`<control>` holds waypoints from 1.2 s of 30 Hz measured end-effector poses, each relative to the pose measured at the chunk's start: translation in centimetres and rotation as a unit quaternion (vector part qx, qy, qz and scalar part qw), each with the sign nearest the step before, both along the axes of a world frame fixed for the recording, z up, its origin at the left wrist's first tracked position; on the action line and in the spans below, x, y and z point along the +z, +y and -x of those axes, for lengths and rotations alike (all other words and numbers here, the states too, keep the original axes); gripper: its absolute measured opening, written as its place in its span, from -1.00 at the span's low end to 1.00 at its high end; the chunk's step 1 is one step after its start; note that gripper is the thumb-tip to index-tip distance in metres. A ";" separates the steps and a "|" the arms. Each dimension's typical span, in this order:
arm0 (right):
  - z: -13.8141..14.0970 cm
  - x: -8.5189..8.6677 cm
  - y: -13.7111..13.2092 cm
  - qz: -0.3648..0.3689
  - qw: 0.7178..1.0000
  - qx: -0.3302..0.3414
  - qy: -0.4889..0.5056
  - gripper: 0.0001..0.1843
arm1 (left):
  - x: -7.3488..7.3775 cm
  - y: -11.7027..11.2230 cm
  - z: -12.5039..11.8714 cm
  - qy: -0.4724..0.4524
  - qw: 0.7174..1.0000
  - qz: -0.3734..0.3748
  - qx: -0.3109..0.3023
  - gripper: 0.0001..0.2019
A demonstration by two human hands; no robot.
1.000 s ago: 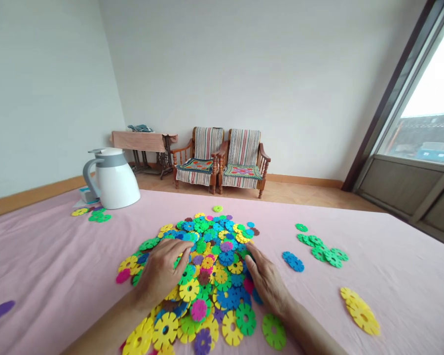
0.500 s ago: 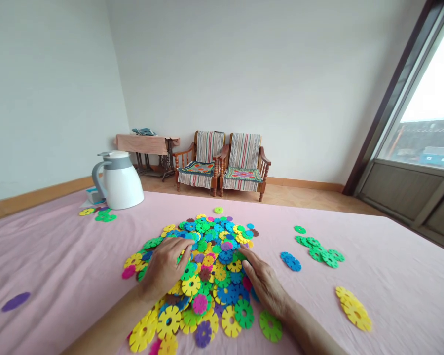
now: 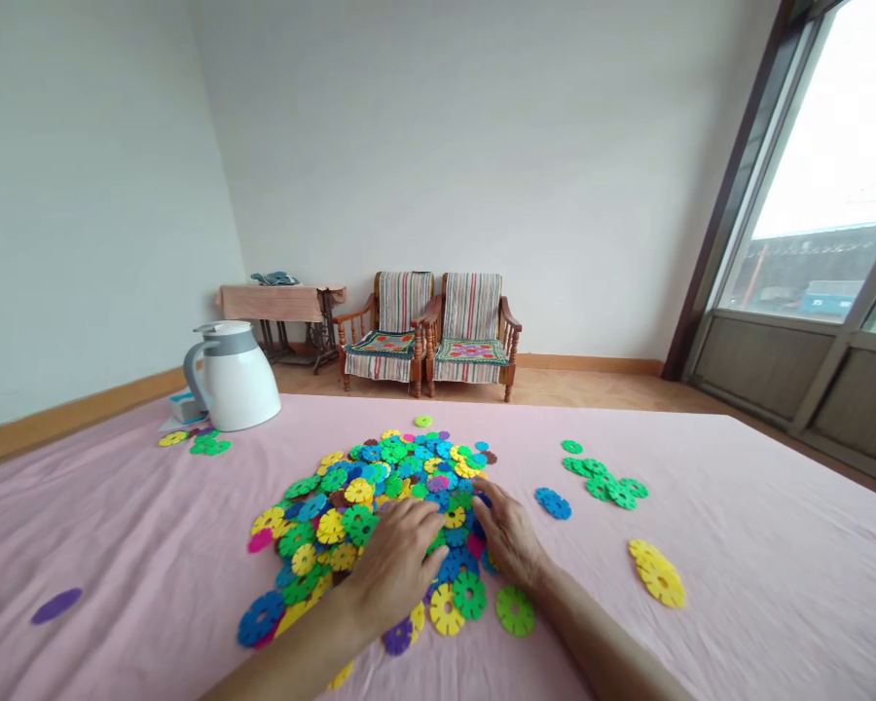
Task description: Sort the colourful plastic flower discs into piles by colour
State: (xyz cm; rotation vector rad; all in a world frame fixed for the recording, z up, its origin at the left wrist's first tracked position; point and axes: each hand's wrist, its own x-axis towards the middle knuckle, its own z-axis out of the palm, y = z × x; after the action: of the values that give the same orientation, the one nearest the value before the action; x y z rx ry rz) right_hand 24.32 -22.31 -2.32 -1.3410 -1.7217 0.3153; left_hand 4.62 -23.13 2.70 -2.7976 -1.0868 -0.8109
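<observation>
A person's two hands worked at a heap of notched discs (image 3: 357, 526) in many colours, piled mid-table on a pink cloth (image 3: 759, 545). The left hand (image 3: 401, 553) lay palm down over the near part of the heap, fingers loosely curved, thumb a little apart. The right hand (image 3: 507, 531) rested along the heap's right edge, with a narrow gap between thumb and forefinger. Both palms' undersides were hidden. To the right lay blue discs (image 3: 553, 503), green discs (image 3: 602, 484) and yellow discs (image 3: 657, 574). A white jug (image 3: 244, 389) stood at far left; two chairs (image 3: 473, 352) were beyond.
</observation>
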 end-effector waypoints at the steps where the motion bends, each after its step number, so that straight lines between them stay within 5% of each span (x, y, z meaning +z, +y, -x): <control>1: 0.0 -0.2 0.1 0.000 1.000 -0.002 -0.011 -0.60 | 0.0 0.0 -0.6 0.005 1.000 -0.001 0.005 -0.74; 7: 0.4 -0.3 0.0 -0.015 0.999 0.004 -0.051 -0.63 | -0.8 1.5 -1.5 -0.003 0.999 -0.035 0.032 -0.77; 17: 1.0 0.0 -0.1 -0.008 0.998 -0.019 -0.054 -0.68 | -0.9 1.3 -0.9 0.021 0.994 -0.102 -0.014 -0.82; 36: 1.2 -1.1 0.2 -0.041 0.998 -0.034 -0.038 -0.65 | 0.5 0.7 -1.1 0.015 0.986 -0.154 -0.066 -0.79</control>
State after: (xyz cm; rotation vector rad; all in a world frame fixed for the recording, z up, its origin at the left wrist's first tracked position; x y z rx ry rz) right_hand 23.13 -22.07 -3.42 -1.3626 -1.7283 0.1548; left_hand 5.70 -22.39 3.20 -2.6289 -0.7049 -0.8620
